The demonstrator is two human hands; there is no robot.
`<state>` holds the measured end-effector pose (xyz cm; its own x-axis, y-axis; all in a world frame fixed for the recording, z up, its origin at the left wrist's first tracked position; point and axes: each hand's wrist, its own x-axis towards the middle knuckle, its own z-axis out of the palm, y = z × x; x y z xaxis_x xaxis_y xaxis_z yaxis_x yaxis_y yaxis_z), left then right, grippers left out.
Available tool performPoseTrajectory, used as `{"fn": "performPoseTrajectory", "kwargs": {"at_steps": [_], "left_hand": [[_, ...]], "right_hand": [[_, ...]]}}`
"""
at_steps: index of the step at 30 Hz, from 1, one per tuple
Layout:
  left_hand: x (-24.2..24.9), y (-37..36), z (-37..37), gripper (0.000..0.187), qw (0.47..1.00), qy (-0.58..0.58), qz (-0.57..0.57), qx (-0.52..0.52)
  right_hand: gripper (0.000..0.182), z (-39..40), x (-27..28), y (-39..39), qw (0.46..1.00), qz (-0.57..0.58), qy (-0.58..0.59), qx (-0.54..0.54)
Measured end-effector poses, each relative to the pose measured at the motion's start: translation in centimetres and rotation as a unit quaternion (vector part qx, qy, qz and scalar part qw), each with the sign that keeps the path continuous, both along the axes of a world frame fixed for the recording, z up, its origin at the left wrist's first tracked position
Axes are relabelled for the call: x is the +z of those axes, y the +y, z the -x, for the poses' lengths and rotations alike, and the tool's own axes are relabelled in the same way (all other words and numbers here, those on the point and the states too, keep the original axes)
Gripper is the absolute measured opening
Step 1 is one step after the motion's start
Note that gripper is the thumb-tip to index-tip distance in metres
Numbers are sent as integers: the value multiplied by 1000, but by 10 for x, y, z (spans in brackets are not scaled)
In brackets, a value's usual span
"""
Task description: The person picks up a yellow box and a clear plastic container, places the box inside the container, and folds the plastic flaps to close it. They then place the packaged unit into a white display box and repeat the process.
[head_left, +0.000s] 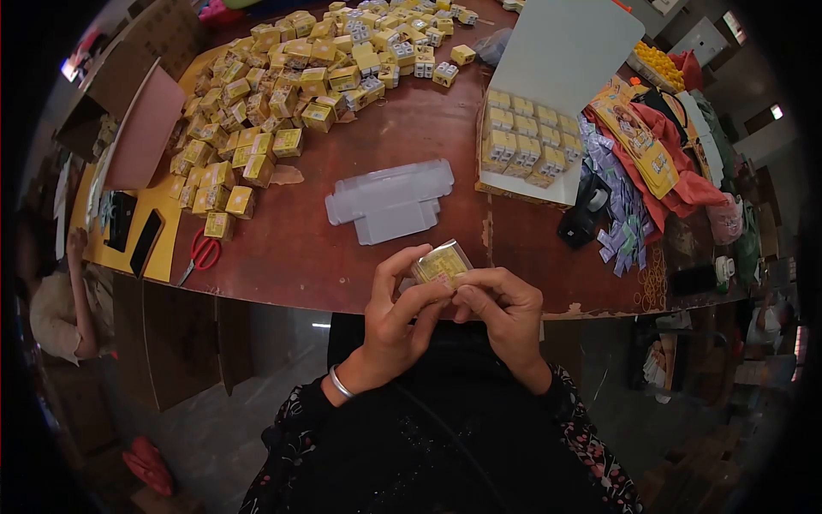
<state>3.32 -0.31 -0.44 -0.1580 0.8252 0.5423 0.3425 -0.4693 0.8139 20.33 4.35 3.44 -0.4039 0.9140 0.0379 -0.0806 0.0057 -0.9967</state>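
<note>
Close to the table's front edge, my left hand (398,313) and my right hand (503,315) hold one small yellow box (442,264) between them. The box has a clear, shiny cover around it. My left fingers grip its left and lower sides, while my right thumb and fingers pinch its lower right corner. Beyond my hands, a flattened clear plastic sleeve (390,202) lies on the red-brown table (377,141).
Many small yellow boxes (282,98) are heaped at the back left. Red-handled scissors (204,250) and a phone (146,242) lie left. An open carton (561,64) holding boxes, and purple packets (629,210), are right. A person (64,313) is far left.
</note>
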Motion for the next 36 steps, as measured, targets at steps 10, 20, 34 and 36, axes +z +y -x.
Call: {"fn": "performPoseTrajectory", "kwargs": {"at_steps": [10, 20, 34, 36], "left_hand": [[11, -1, 0, 32, 993, -82, 62, -54], [10, 1, 0, 35, 995, -66, 67, -30], [17, 4, 7, 59, 994, 103, -12, -17], [22, 4, 25, 73, 970, 205, -98, 92]], "right_hand": [[40, -5, -22, 10, 976, -159, -111, -104], [35, -14, -6, 36, 846, -498, -191, -14], [56, -15, 15, 66, 892, -291, -293, 182], [52, -12, 21, 73, 940, -125, -268, 170]]}}
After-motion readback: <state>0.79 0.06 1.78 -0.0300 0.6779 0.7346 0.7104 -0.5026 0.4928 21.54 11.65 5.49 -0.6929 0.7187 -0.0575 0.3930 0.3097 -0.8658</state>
